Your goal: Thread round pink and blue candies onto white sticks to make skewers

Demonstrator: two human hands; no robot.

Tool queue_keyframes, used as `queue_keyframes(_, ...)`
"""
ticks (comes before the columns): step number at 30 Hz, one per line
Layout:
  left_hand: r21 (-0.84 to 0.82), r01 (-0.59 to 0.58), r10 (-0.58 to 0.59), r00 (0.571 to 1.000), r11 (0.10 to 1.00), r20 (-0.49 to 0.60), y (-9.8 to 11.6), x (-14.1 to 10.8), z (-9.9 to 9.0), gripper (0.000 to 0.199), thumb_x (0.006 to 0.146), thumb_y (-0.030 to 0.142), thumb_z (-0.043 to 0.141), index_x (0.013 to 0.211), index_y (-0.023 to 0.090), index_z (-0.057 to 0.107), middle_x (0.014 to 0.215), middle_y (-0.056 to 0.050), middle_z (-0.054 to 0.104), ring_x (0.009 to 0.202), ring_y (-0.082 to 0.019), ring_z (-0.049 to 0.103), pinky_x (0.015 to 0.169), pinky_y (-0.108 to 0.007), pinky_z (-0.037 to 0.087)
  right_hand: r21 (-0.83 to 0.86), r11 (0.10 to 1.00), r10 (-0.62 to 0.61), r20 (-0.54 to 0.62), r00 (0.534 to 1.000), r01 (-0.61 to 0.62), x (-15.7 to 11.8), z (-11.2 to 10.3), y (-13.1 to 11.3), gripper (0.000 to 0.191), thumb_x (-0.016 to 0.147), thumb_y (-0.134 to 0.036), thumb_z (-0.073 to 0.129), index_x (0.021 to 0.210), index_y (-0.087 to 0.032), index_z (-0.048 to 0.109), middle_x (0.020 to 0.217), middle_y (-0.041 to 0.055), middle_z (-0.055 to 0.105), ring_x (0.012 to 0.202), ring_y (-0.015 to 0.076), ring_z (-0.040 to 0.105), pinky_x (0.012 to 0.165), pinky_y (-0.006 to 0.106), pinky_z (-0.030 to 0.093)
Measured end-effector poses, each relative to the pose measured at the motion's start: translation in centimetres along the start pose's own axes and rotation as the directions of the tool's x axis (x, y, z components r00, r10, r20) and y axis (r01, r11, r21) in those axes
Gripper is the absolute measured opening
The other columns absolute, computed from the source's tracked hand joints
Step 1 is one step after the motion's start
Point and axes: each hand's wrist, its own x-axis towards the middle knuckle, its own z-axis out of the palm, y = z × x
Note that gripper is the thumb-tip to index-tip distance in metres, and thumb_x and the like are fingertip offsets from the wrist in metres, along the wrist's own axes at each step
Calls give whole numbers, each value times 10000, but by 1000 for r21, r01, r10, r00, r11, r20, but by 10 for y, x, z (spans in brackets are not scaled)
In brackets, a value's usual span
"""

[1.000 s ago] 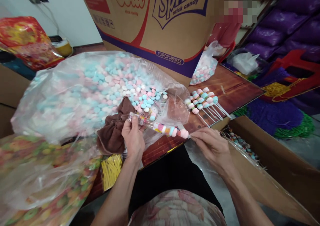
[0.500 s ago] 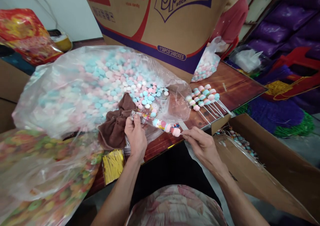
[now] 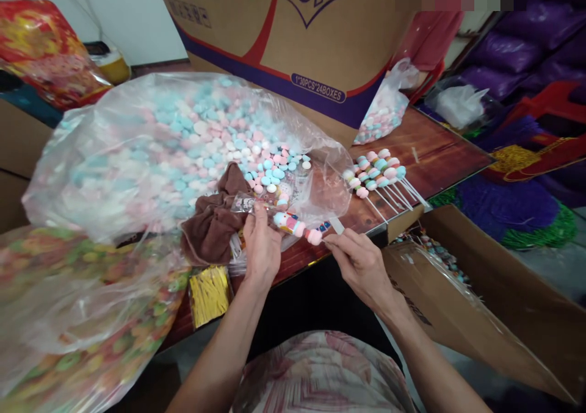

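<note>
Pinched between the thumb and fingers of my left hand point(image 3: 262, 245) is a clear printed wrapper point(image 3: 243, 204). The tip of a candy skewer point(image 3: 298, 227), with pink, white and blue pieces in a row, lies inside the wrapper's mouth. My right hand point(image 3: 359, 263) is closed on the stick end of this skewer, just past the last pink piece. A brown cloth point(image 3: 208, 230) is bunched left of my left hand. More candy skewers point(image 3: 376, 172) lie side by side on the table point(image 3: 430, 141), white sticks pointing toward me.
A large clear bag of pastel candies point(image 3: 183, 138) spreads over the table, below a big carton point(image 3: 293, 47). Front left are a bag of colourful rings point(image 3: 91, 315) and a pack of gold ties point(image 3: 209, 297). An open carton point(image 3: 494, 279) stands right; a person's red sleeve point(image 3: 430, 41) shows behind.
The candy skewer has shifted left and slightly up, and its tip is closer to my left hand. My left hand has moved right along the wrapper, so both hands are nearer each other.
</note>
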Motion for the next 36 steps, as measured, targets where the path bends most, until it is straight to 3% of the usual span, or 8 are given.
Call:
queue_keyframes(4,-38,40,-39,999,998,32,-7,-6,5,381,784,450,769,1007,170,637,872,-57,719,787,-183,704,732,-299,534,20,1000,-11,12,1000,10,0,7,-8,224,1010,-190,481,971,-184,701,799,42,665,667,150,558,651,285,388)
queue_keyframes(7,-57,38,-35,998,998,52,-9,-9,7,353,797,450,757,995,183,637,839,-39,703,799,-185,703,695,-275,519,207,966,153,36,988,-157,-3,10,-14,230,1007,-223,470,986,-202,698,809,36,673,686,157,587,657,280,430)
queue_keyframes(12,-72,31,-26,997,997,68,-7,-10,11,320,826,479,719,927,190,625,827,-22,684,820,-177,697,709,-263,516,555,619,458,319,830,-555,-7,13,-23,228,960,-359,525,899,-192,669,559,-47,483,457,107,427,445,226,349)
queue_keyframes(14,-73,50,-42,994,996,102,-8,-11,12,303,828,464,722,893,187,617,820,-15,671,794,-160,691,685,-239,506,613,501,500,371,782,-611,-5,16,-26,229,934,-379,546,893,-181,653,537,-59,461,425,94,387,411,214,310)
queue_keyframes(16,-57,73,-64,987,996,147,-10,-13,12,290,825,442,731,852,180,610,805,-10,656,777,-151,686,658,-224,498,645,458,513,371,775,-612,0,20,-29,221,916,-377,559,863,-178,639,529,-62,459,418,86,371,403,210,290)
queue_keyframes(24,72,194,-206,934,978,292,-5,-16,2,288,809,429,748,841,160,650,810,-50,687,815,-171,679,722,-259,521,640,509,509,315,801,-576,9,26,-32,250,928,-383,540,777,-192,598,536,-58,459,426,84,351,409,219,270)
queue_keyframes(29,-4,246,-241,954,969,178,7,1,-1,282,777,385,786,898,163,661,831,-44,699,787,-172,692,713,-277,526,626,511,472,368,801,-589,6,21,-25,278,942,-398,530,760,-192,570,520,-59,462,425,85,338,422,220,269)
queue_keyframes(36,11,265,-261,942,964,210,-8,-9,5,276,768,364,795,789,140,636,705,-6,630,717,-144,674,669,-237,513,453,778,401,174,900,-434,7,38,-30,254,976,-321,486,774,-205,585,604,-33,528,532,119,469,572,241,385)
